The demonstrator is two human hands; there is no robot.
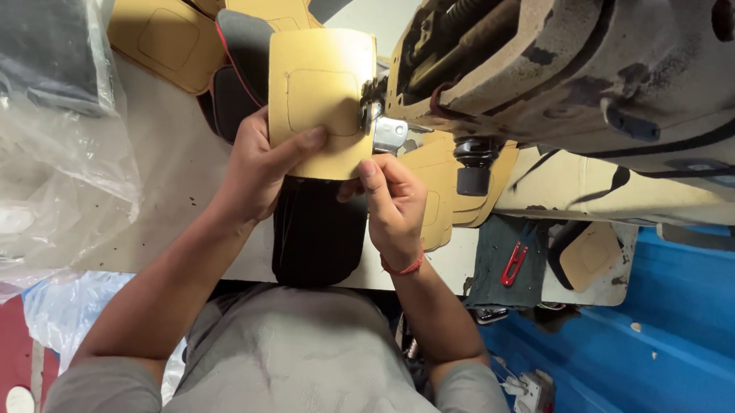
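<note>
My left hand (259, 168) grips a tan leather piece (319, 93) with a stitched rectangle outline, thumb pressed on its face. My right hand (393, 201) pinches the piece's lower right corner, close to the sewing machine's presser foot (386, 133). Below the tan piece, a black fabric panel (319, 233) hangs over the table's near edge. A red string circles my right wrist. The sewing machine head (597, 67), worn and beige, fills the upper right.
More tan and black cut pieces (187, 30) lie stacked at the far end of the white table (166, 160). Clear plastic bags (23, 143) sit at left. Red thread snips (513, 262) rest on a dark cloth at right, beside a blue surface (683, 336).
</note>
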